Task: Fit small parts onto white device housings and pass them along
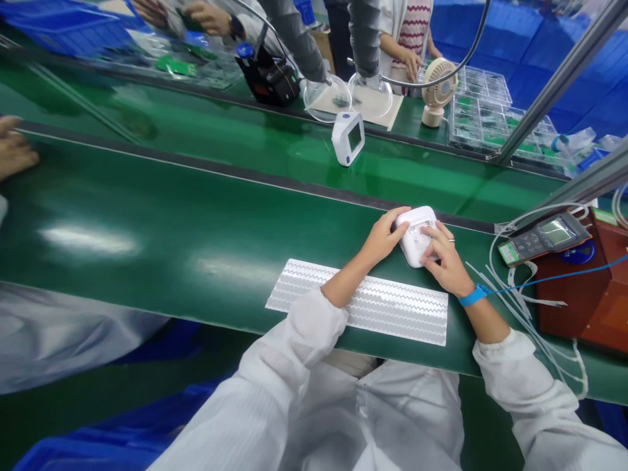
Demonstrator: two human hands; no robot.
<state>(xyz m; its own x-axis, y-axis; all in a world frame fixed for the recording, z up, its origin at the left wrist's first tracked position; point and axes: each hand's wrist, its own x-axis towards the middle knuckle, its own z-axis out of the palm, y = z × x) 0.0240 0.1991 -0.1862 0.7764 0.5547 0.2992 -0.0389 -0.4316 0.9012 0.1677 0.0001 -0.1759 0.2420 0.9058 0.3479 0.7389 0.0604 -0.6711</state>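
So the white device [413,252] is sitting at the far edge of the near green table [171,216], a bit right of the middle, and both hands are working on it. The left hand [385,234] is gripping it from the left, thumb lying over the top face and fingers wrapping round the far left side. The right hand [445,260] is coming in from the right, fingers bending and slightly spreading over the face, thumb sitting by the near right edge; I honestly can't tell if those fingertips are pinching some small part or just pressing. That wrist is wearing a blue band [472,296], with a blue cord [564,275] running off to the right. A white sheet with wavy rows [400,313] is lying nearer on the table, and the left forearm is crossing over it. On the right, a handheld meter [547,239] is resting beside a reddish-brown box [579,294], with pale strips [523,317] trailing close by. Farther off, another white device with a screen [348,139] is standing on the far green strip [275,147], and a small fan [439,88] is standing beyond that, just left of some clear trays [478,118]
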